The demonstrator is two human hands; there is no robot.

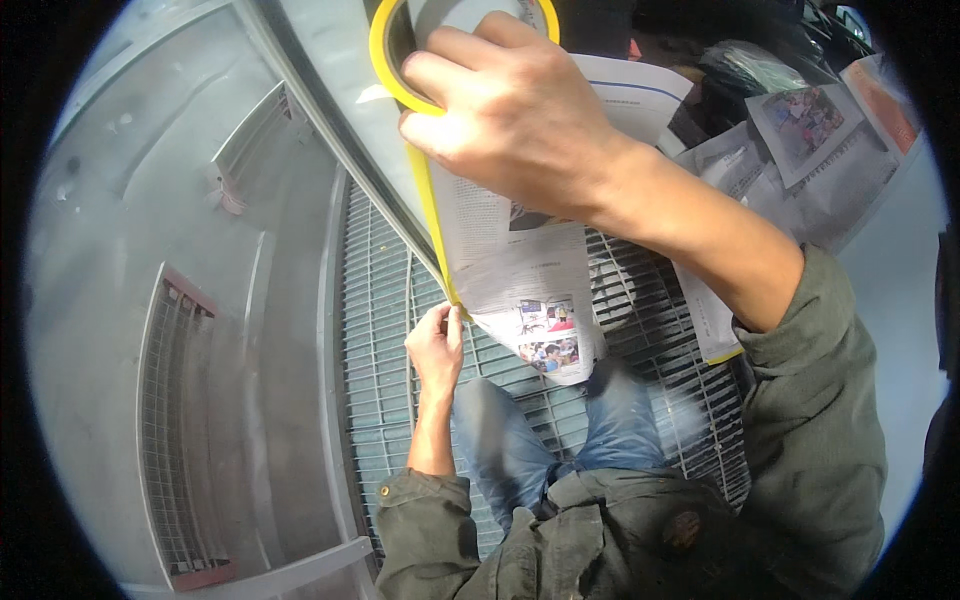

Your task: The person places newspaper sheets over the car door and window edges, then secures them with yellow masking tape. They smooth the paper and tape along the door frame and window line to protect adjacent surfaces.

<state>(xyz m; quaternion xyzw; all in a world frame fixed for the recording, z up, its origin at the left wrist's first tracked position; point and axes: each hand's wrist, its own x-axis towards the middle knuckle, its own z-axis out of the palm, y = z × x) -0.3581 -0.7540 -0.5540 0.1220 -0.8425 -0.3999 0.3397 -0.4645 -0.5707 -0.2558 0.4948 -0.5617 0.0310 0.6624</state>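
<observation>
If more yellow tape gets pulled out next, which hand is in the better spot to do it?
Probably the right hand: it grips the tape roll, while the left hand seems to pinch the yellow strip near its lower end.

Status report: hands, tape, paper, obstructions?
Right hand holding tape roll. Left hand at yellow strip, lower end. Strip runs along printed paper. Right forearm hides some paper.

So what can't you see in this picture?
In the head view:
Yellow tape roll: its top is cut off by the upper edge.
Printed sheet: the right hand hides part; its writing is too small to read.
Yellow strip: the left hand partly covers its lower end.
</observation>
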